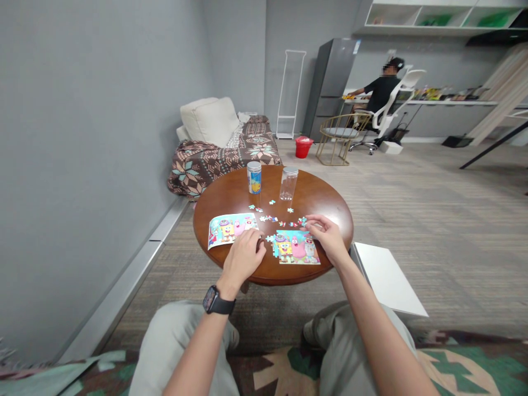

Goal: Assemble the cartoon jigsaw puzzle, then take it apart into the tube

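My left hand, a black watch on its wrist, is over the near edge of the picture sheet, its fingers curled and the thumb close to the index finger. Whatever may be between those fingertips is hidden. To its right lies a partly joined jigsaw puzzle with cartoon figures, its left edge uneven. My right hand reaches over the puzzle's upper right corner, thumb and index finger around a small teal puzzle piece. Several loose puzzle pieces lie beyond the puzzle.
On the round wooden table stand a jar with a printed label and a clear jar. A white box is right of the table. Farther back are a covered sofa, a red bucket and a seated person.
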Action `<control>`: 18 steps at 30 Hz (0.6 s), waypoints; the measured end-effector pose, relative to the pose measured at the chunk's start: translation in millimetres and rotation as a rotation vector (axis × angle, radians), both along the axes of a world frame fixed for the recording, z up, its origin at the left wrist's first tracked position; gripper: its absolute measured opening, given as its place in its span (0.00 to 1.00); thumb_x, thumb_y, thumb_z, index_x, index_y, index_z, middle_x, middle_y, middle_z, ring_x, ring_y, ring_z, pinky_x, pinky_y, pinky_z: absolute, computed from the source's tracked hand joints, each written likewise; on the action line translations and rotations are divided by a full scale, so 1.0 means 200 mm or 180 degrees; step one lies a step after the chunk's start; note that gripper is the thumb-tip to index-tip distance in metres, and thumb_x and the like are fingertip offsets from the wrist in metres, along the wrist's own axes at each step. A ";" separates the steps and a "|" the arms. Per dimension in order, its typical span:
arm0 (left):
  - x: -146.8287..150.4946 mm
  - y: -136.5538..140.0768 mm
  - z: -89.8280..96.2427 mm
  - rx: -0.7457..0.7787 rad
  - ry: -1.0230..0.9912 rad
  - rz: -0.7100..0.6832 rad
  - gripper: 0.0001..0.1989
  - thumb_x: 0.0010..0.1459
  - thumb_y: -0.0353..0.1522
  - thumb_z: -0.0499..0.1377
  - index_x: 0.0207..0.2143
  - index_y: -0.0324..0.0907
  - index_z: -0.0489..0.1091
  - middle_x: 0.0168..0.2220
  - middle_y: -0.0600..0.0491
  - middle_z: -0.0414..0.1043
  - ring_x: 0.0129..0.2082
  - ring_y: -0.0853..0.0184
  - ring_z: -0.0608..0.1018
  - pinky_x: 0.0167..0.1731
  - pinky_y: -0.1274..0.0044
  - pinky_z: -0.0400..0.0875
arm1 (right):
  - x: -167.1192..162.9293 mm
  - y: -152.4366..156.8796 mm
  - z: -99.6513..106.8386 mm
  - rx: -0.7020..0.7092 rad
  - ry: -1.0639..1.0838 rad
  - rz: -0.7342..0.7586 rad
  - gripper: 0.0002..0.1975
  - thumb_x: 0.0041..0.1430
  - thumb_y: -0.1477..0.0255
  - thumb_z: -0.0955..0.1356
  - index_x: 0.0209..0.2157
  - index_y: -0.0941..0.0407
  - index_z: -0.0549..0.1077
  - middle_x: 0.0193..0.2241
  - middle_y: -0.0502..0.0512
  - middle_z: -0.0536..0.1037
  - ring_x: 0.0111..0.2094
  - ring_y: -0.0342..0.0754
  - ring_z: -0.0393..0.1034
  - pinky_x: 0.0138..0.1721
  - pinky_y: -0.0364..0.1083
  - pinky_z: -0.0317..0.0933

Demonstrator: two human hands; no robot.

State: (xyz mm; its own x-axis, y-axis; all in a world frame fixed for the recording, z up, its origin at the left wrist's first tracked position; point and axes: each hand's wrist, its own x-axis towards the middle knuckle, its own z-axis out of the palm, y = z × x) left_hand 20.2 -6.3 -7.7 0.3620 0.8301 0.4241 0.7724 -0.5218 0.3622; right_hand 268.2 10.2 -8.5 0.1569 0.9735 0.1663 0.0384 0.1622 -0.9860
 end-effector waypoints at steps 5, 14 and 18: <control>0.00 0.00 0.00 0.0015 0.0009 -0.0004 0.07 0.60 0.25 0.53 0.39 0.42 0.67 0.43 0.48 0.73 0.44 0.60 0.75 0.47 0.66 0.71 | 0.00 0.01 -0.02 0.0083 -0.0102 0.0000 0.22 0.42 0.55 0.76 0.33 0.55 0.73 0.29 0.53 0.77 0.31 0.48 0.74 0.33 0.46 0.68; 0.00 0.00 0.00 0.0030 -0.0024 -0.0020 0.07 0.61 0.25 0.53 0.40 0.42 0.67 0.42 0.49 0.73 0.44 0.61 0.74 0.47 0.67 0.71 | 0.01 0.01 -0.03 0.0188 -0.0437 -0.0071 0.17 0.47 0.57 0.73 0.32 0.55 0.75 0.31 0.54 0.78 0.33 0.48 0.70 0.35 0.46 0.66; 0.00 0.00 0.00 0.0033 -0.0023 -0.0013 0.07 0.61 0.25 0.53 0.40 0.42 0.67 0.42 0.49 0.73 0.44 0.60 0.74 0.47 0.67 0.71 | 0.01 0.01 -0.02 0.0189 -0.0520 -0.0092 0.14 0.49 0.59 0.72 0.33 0.55 0.78 0.34 0.55 0.79 0.36 0.50 0.72 0.39 0.48 0.66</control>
